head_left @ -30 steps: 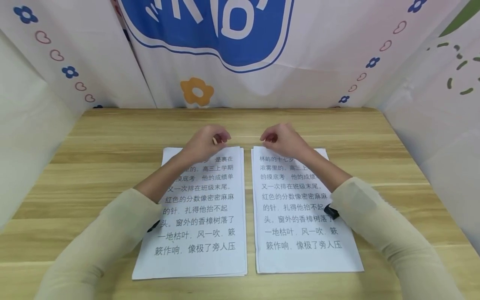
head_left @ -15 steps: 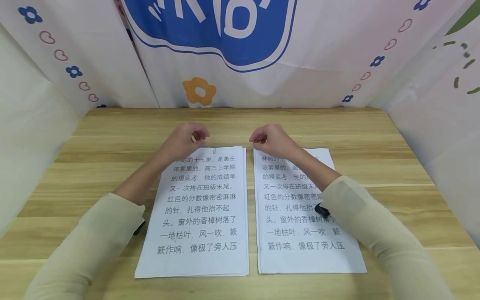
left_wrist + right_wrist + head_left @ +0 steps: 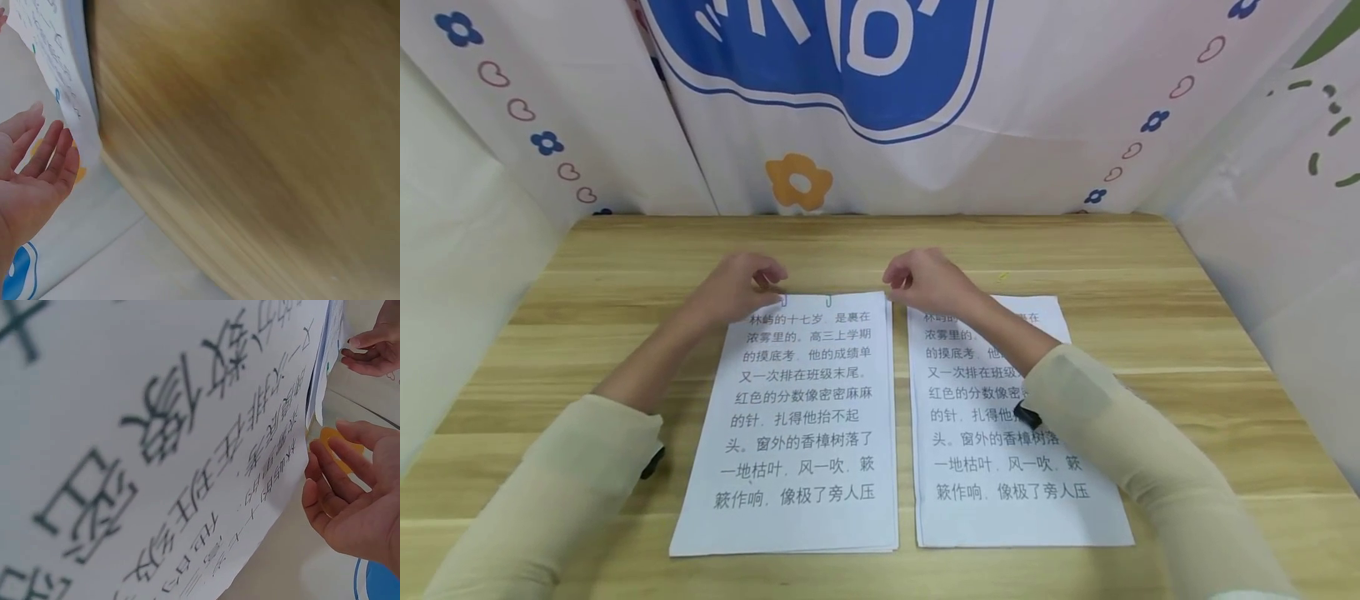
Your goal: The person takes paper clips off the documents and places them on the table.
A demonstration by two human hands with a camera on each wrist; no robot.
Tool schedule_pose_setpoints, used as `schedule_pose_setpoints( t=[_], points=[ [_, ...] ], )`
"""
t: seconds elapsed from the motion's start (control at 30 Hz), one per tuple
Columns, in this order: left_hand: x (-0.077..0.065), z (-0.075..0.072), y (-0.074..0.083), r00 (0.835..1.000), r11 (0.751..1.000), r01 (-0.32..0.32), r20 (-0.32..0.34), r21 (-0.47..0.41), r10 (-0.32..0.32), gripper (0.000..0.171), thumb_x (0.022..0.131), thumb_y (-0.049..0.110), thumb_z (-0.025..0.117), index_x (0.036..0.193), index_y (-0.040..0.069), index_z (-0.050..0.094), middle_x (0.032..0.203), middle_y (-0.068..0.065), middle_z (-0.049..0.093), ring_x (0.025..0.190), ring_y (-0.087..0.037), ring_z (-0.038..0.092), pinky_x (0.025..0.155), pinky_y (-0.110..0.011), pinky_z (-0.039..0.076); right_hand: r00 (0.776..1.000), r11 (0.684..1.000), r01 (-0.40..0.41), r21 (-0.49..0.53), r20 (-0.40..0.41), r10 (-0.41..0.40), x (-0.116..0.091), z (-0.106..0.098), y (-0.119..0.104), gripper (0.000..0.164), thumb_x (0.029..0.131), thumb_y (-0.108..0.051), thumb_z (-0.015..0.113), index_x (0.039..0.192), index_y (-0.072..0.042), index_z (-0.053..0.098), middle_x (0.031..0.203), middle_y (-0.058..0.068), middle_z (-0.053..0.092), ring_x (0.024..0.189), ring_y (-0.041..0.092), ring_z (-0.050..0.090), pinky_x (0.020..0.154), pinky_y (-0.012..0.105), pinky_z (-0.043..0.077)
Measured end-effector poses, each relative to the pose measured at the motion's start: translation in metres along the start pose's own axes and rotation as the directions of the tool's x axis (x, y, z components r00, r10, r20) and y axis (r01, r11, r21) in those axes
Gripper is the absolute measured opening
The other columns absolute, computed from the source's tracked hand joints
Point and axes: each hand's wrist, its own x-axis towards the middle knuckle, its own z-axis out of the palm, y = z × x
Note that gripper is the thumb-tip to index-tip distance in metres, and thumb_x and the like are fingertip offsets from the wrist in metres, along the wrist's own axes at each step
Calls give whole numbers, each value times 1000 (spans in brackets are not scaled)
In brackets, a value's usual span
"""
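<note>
Two stacks of printed paper lie side by side on the wooden table. Along the top edge of the left stack (image 3: 797, 417) sit two small paper clips, a green one (image 3: 829, 301) and another (image 3: 784, 300) by my left fingertips. My left hand (image 3: 733, 287) hovers at that stack's top left corner; its fingers are loosely bent and hold nothing in the left wrist view. My right hand (image 3: 928, 283) is above the gap between the stacks, near the top edges, with relaxed fingers and nothing in them. Its forearm covers part of the right stack (image 3: 1000, 521).
A white cloth (image 3: 1037, 158) with a blue emblem and a yellow flower hangs behind the table (image 3: 587, 333). White cloth walls stand at both sides. A tiny yellow mark (image 3: 1003, 276) shows on the table behind the right stack.
My left hand has moved left along the top of the left stack, uncovering the two clips. My right hand has also shifted left, from over the right stack to the gap.
</note>
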Motion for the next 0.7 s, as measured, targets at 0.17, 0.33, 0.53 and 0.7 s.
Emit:
schedule_pose_setpoints(
  t=[0.17,0.33,0.53,0.7],
  points=[
    [-3,-2,-6,998,999,49,38,17,-49,37,91,-6,70,127,-12,62,119,-30,66,112,-43,61,102,-56,49,1000,999,-15,-33,16,16,5,4,-2,28,93,-12,75,118,-1,73,110,11,75,103,23,69,93,35,56],
    [-4,-3,-10,997,997,68,45,29,-69,40,91,-6,70,129,-12,61,121,-31,64,113,-44,60,102,-56,49,999,998,-19,-59,48,21,8,8,-2,31,93,-14,77,122,-3,71,112,10,74,106,22,69,96,35,55],
    [-5,-1,-16,996,997,73,47,32,-75,38,89,-9,67,127,-13,61,118,-30,65,108,-43,61,96,-54,51,998,999,-16,-43,63,18,11,11,-3,32,93,-10,76,124,-2,70,114,13,72,107,24,68,97,35,55],
    [-7,-2,-15,996,997,75,47,25,-77,37,90,-9,65,126,-12,62,112,-29,64,102,-40,59,88,-49,50,998,999,-18,-31,62,20,12,11,-3,32,93,-9,76,123,0,70,112,13,72,105,24,68,95,34,55]
  ],
)
